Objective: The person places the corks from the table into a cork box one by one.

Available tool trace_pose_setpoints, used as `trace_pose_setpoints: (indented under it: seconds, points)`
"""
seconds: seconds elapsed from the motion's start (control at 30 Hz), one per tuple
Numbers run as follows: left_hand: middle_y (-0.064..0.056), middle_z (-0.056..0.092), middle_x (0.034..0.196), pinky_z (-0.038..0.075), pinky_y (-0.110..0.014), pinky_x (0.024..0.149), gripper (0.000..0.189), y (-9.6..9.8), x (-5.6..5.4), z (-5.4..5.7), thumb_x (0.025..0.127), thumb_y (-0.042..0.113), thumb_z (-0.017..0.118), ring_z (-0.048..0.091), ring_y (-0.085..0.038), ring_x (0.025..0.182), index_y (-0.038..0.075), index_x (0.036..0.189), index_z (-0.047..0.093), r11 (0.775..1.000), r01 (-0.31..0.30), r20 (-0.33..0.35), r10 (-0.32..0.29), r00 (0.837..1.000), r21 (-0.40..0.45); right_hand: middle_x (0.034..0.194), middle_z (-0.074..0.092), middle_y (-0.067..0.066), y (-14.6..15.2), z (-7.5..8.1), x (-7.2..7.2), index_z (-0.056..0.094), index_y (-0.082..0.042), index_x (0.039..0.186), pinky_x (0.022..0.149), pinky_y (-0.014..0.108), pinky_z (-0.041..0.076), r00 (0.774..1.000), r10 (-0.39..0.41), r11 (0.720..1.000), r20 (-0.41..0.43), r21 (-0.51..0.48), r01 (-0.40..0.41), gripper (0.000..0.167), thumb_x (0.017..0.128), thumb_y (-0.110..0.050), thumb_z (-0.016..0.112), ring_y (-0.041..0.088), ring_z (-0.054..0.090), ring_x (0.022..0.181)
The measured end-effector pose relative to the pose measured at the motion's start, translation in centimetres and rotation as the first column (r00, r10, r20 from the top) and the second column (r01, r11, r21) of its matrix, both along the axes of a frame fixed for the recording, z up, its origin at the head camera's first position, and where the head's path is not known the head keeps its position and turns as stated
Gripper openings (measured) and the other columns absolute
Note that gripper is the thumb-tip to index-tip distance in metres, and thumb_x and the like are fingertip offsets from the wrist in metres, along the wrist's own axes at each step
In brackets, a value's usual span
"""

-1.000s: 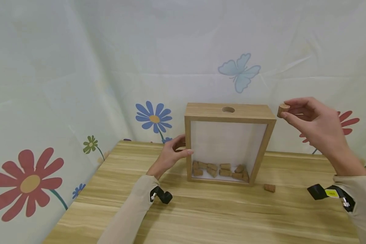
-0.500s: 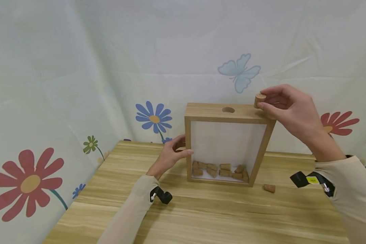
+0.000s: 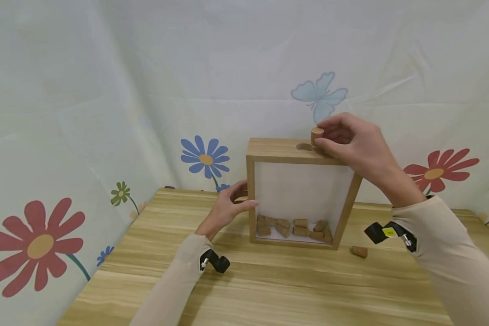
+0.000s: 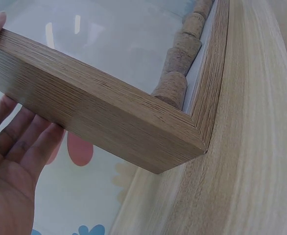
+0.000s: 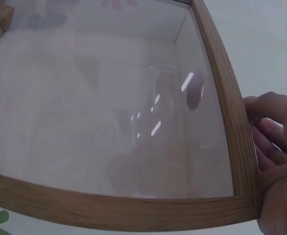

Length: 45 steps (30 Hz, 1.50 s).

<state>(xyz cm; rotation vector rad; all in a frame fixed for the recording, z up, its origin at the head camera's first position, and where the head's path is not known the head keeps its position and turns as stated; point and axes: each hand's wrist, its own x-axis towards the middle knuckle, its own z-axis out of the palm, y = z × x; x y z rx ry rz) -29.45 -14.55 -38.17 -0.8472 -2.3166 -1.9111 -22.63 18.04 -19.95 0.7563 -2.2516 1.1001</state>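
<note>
A shallow wooden box frame (image 3: 252, 190) with a clear front stands upright on the table. Several corks (image 3: 301, 231) lie along its bottom, behind the pane. In its top edge is a round hole (image 3: 304, 147). My right hand (image 3: 356, 145) pinches a cork (image 3: 317, 132) between thumb and fingers, upright just right of the hole and close above the top edge; the right wrist view hides this cork. At the frame's left side, my left hand (image 3: 227, 206) grips the edge, thumb at the front. In the left wrist view its fingers (image 4: 43, 144) touch the frame's outer side.
One loose cork (image 3: 359, 251) lies on the wood-grain table (image 3: 269, 290), right of the frame's lower corner. Behind the table hangs a pale backdrop (image 3: 244, 68) printed with flowers and a butterfly. Each sleeve has a black wrist mount (image 3: 216, 261) on it.
My right hand has carried its cork leftward, from beyond the frame's right corner, across the top edge to beside the hole. My left hand and the frame have stayed put.
</note>
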Motion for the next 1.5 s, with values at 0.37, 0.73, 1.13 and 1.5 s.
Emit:
trace_pose_setpoints:
  seconds: [0.37, 0.73, 1.13, 1.5]
  points:
    - [-0.016, 0.063, 0.139, 0.056, -0.04, 0.101, 0.077, -0.2, 0.0, 0.0, 0.093, 0.028, 0.083, 0.061, -0.032, 0.128, 0.005, 0.158, 0.048, 1.0, -0.004, 0.001, 0.004, 1.0, 0.002, 0.111, 0.077, 0.014, -1.5, -0.4, -0.2, 0.07, 0.001, 0.122, 0.077, 0.01, 0.052, 0.999, -0.024, 0.998, -0.034, 0.06, 0.026, 0.029, 0.095, -0.003, 0.08, 0.004, 0.071, 0.091]
    - [-0.015, 0.064, 0.139, 0.056, -0.04, 0.101, 0.076, -0.2, 0.0, 0.1, 0.092, 0.028, 0.083, 0.061, -0.032, 0.129, 0.006, 0.157, 0.05, 1.0, 0.001, -0.002, -0.001, 1.0, 0.0, 0.109, 0.077, 0.015, -1.8, -0.7, -0.2, 0.069, 0.002, 0.119, 0.079, 0.008, 0.05, 0.995, -0.013, 0.994, -0.098, 0.105, 0.024, 0.028, 0.094, 0.0, 0.08, 0.027, 0.075, 0.096]
    - [-0.016, 0.064, 0.138, 0.056, -0.04, 0.101, 0.073, -0.1, 0.1, 0.0, 0.094, 0.024, 0.082, 0.061, -0.031, 0.128, 0.005, 0.157, 0.05, 1.0, 0.006, -0.002, -0.006, 1.0, 0.001, 0.111, 0.077, 0.013, -0.3, -0.9, 1.0, 0.07, -0.002, 0.126, 0.083, 0.008, 0.05, 0.995, -0.044, 0.995, -0.087, 0.084, 0.051, 0.035, 0.093, -0.004, 0.082, 0.005, 0.07, 0.095]
    - [-0.018, 0.064, 0.137, 0.056, -0.038, 0.1, 0.073, -0.2, 0.0, 0.0, 0.093, 0.023, 0.083, 0.061, -0.032, 0.126, 0.003, 0.156, 0.05, 1.0, 0.014, -0.016, -0.013, 1.0, 0.015, 0.111, 0.077, -0.001, 4.0, -2.2, 2.7, 0.071, 0.0, 0.127, 0.083, 0.007, 0.048, 0.98, -0.177, 0.982, -0.091, -0.087, 0.169, 0.037, 0.092, 0.001, 0.082, -0.011, 0.068, 0.094]
